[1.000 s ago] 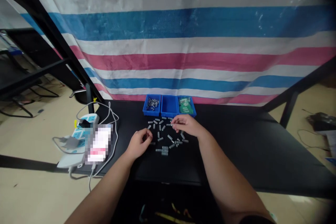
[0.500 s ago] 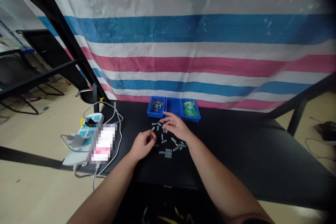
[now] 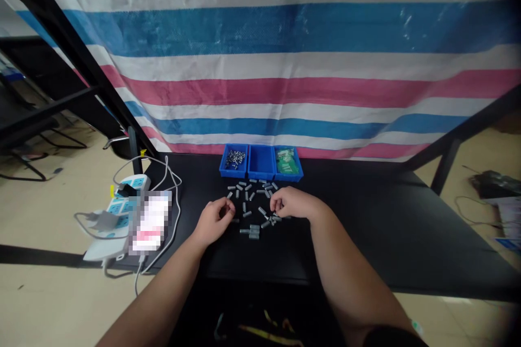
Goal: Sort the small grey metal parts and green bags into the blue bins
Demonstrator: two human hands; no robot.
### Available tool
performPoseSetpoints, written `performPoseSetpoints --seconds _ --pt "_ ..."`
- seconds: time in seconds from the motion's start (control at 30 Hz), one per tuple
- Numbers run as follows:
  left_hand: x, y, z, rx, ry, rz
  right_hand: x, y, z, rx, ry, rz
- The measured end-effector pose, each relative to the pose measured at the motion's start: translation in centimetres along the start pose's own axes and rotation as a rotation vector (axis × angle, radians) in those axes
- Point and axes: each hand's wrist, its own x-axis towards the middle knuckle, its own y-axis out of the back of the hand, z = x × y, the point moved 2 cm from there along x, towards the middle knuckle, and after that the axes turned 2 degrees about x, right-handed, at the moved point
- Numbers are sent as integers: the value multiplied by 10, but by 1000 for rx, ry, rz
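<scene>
Small grey metal cylinders (image 3: 246, 195) lie scattered on the black table (image 3: 366, 227) between my hands. My left hand (image 3: 214, 220) rests at the left edge of the scatter, thumb and fingers curled together; what they hold, if anything, is too small to make out. On the right side my right hand (image 3: 291, 203) reaches down among the cylinders with its fingers bent inward, and its fingertips are partly hidden. Closer to me, several cylinders sit side by side in a small group (image 3: 254, 232).
Behind the cylinders stand three joined blue bins: one with small screws (image 3: 235, 159), a middle bin (image 3: 261, 161), and one with green-and-white pieces (image 3: 287, 161). At left are a white power strip (image 3: 118, 222), cables and a blurred phone (image 3: 150, 222). A striped sheet (image 3: 260, 87) hangs behind.
My right hand swept left over the cylinders with spread fingers, then came back right and curled down. My left hand stayed by the scatter. The camera view shifted and returned.
</scene>
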Motion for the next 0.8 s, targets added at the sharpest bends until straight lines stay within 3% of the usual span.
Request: performPoseSetpoints --seconds 0.13,0.3,0.4,0.47,0.6,0.8 --pt "0 0 1 0 2 -1 2 -5 -5 -93 -22 21" --pt "0 0 3 0 0 6 6 -8 -8 -107 80 125" --pt "0 0 3 -2 2 5 8 -8 -11 70 168 224" --pt "0 1 3 -4 0 5 9 -10 -14 255 231 218" --pt "0 1 3 -3 -2 9 10 -14 -20 481 325 124" --pt "-1 2 3 -23 4 16 20 -29 -13 464 197 -274"
